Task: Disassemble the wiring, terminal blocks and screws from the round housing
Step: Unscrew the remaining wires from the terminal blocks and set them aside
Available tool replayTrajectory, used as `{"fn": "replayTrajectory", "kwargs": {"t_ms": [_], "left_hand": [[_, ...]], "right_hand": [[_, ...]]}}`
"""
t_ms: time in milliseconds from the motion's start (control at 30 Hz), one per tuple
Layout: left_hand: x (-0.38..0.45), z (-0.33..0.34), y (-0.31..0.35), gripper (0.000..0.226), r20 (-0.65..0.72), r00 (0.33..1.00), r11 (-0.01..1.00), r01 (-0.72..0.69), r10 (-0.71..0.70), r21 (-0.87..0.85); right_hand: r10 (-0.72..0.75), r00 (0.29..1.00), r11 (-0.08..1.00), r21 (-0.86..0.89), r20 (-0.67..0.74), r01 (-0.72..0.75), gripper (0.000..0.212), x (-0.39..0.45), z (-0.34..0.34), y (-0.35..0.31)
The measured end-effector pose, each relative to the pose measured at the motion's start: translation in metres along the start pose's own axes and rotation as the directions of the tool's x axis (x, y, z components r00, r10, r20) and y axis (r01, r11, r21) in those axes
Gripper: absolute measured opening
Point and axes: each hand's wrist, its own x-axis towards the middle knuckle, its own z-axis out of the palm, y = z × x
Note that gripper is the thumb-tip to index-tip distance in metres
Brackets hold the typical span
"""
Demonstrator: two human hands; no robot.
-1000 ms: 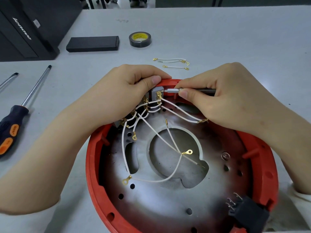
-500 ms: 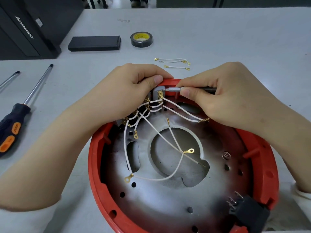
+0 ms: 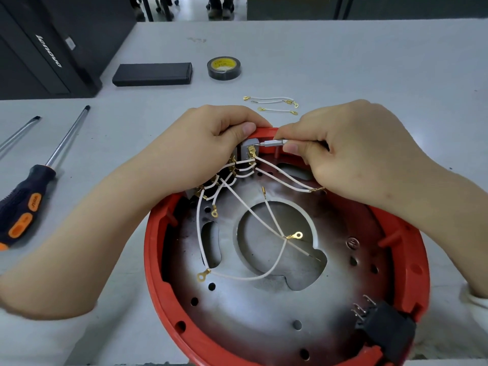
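Landmark: the round housing, red rim with a metal plate inside, is lying on the grey table in front of you; every place below is given from it.
Far left of the housing: a big screwdriver with a black and orange handle is lying on the table, and the shaft of a second tool is lying beside it.
Behind the housing, to the left: a black computer case is standing at the table corner, a flat black box is lying next to it, and a roll of black tape is lying to the right of the box.
Your left hand: you are curling its fingers over the far rim of the housing and gripping the grey terminal block there, thumb on top.
Wiring: the white wires with gold lugs are running from the block over the plate and its round opening.
Just behind the housing: three loose short wires are lying on the table.
Your right hand: you are pinching a thin screwdriver between thumb and fingers, and its tip is touching the block at the top brass terminal.
Near right edge of the housing: a black connector with metal pins is sitting on the rim.
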Motion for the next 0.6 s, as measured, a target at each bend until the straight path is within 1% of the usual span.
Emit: {"fn": "replayTrajectory", "kwargs": {"t_ms": [67, 267, 367, 467, 533, 600], "left_hand": [[0.001, 0.0, -0.001, 0.028, -0.001, 1.0, 1.0, -0.002, 0.002, 0.005], [0.001, 0.0, -0.003, 0.03, -0.006, 1.0, 1.0, 0.018, -0.018, 0.005], [0.001, 0.0, -0.003, 0.033, -0.009, 1.0, 1.0, 0.017, -0.017, -0.007], [0.001, 0.0, -0.003, 0.032, -0.01, 1.0, 0.999, 0.029, -0.029, -0.035], [0.001, 0.0, -0.003, 0.031, -0.011, 0.999, 0.998, 0.03, -0.03, -0.046], [0.001, 0.0, -0.004, 0.029, -0.008, 1.0, 0.998, 0.027, -0.027, -0.05]], "right_hand": [[-0.012, 1.0, 0.998, -0.065, -0.02, 0.011, 0.023, 0.0, -0.001, -0.001], [-0.06, 0.998, 0.99, -0.125, -0.006, 0.059, 0.024, 0.006, -0.008, -0.003], [-0.094, 0.995, 0.959, -0.268, 0.014, 0.094, 0.023, 0.01, -0.011, -0.005], [-0.125, 0.992, 0.912, -0.395, -0.017, 0.108, 0.017, 0.011, -0.011, -0.011], [-0.121, 0.992, 0.891, -0.443, -0.023, 0.098, 0.014, 0.01, -0.008, -0.013], [-0.132, 0.991, 0.882, -0.46, -0.025, 0.106, 0.018, 0.009, -0.004, -0.012]]}}
